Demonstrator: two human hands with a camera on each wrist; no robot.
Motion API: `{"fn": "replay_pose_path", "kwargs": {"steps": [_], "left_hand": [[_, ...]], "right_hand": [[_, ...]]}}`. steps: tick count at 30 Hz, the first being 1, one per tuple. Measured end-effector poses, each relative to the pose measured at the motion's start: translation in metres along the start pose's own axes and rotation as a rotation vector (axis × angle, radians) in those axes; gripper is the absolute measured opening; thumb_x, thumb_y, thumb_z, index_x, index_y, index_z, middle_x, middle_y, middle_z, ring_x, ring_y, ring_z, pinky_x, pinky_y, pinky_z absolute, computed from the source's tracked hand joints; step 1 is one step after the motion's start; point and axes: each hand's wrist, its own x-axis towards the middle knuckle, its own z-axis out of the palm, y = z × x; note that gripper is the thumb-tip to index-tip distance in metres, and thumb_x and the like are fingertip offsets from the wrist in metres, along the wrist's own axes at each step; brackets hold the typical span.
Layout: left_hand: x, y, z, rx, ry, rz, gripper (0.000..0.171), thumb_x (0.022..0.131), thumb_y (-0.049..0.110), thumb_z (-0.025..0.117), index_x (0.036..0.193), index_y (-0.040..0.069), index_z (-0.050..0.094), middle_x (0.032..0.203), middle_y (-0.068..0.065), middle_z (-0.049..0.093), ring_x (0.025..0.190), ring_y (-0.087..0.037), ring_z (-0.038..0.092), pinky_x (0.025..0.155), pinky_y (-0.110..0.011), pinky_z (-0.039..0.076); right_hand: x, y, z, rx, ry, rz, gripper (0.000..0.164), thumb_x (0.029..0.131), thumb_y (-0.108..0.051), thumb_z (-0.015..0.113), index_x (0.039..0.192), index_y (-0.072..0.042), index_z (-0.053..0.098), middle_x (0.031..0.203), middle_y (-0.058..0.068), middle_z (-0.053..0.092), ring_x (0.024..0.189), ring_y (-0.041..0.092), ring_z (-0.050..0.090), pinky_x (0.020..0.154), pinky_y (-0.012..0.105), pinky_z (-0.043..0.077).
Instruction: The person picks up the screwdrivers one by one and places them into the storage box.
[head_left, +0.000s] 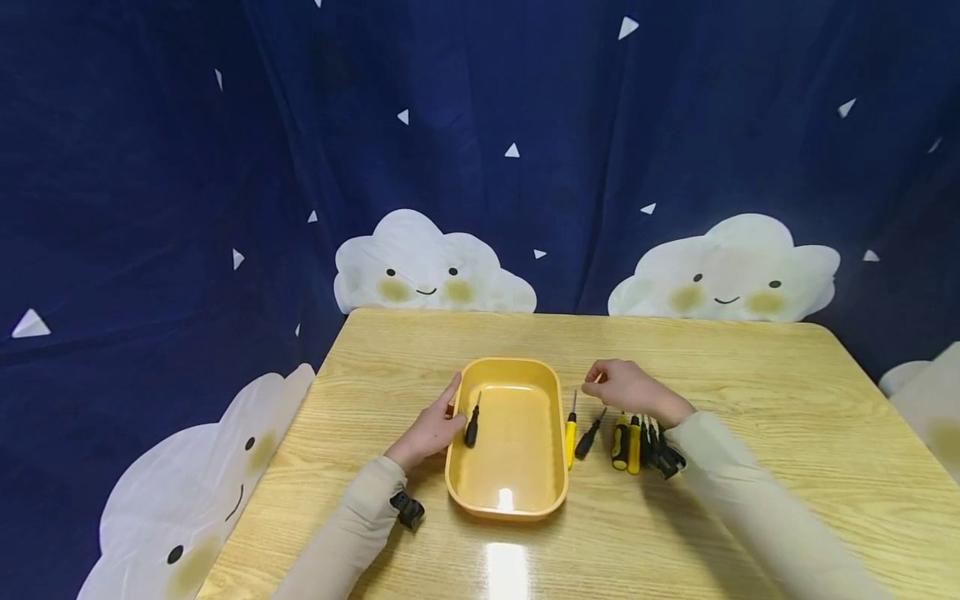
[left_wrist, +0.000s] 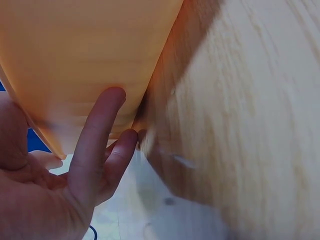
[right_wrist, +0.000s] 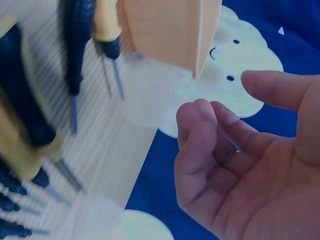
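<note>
An orange-yellow tray (head_left: 517, 512) stands on the table, and a black screwdriver (head_left: 472, 429) lies inside against its left side. My left hand (head_left: 429, 432) holds the tray's left wall, thumb over the rim and fingers along the outside; in the left wrist view the fingertips touch the outer wall (left_wrist: 75, 65). My right hand (head_left: 628, 388) hovers beyond the loose screwdrivers, fingers bent, thumb apart, nothing between them in the right wrist view. Nearest it are a yellow screwdriver (head_left: 571, 435) beside the tray and a slanted black screwdriver (head_left: 588, 441).
Right of these lie a black-and-yellow screwdriver (head_left: 620, 446), another yellow screwdriver (head_left: 634, 450) and several black screwdrivers (head_left: 660, 454), partly behind the right wrist. The wooden table (head_left: 765, 392) ends at a dark blue curtain (head_left: 480, 100) with white clouds.
</note>
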Motion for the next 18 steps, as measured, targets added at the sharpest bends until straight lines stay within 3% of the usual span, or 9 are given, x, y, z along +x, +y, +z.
{"fn": "replay_pose_path", "kwargs": {"steps": [7,18], "left_hand": [[-0.001,-0.001,0.001,-0.002,0.0,0.002,0.077,0.09,0.009,0.047,0.154,0.025,0.008,0.111,-0.02,0.058,0.066,-0.02,0.064,0.051,-0.036,0.055],[-0.001,0.0,0.0,-0.004,0.002,-0.003,0.076,0.09,0.01,0.047,0.154,0.026,0.009,0.111,-0.02,0.057,0.067,-0.021,0.064,0.051,-0.036,0.055]], "right_hand": [[-0.009,0.021,-0.01,-0.002,0.009,0.025,0.03,0.095,-0.029,0.053,0.106,-0.001,0.059,0.087,0.008,0.06,0.069,0.019,0.055,0.058,0.032,0.045],[-0.025,0.051,-0.027,-0.004,0.021,0.063,0.032,0.096,-0.024,0.051,0.11,0.005,0.056,0.095,0.016,0.061,0.078,0.027,0.059,0.059,0.033,0.047]]}}
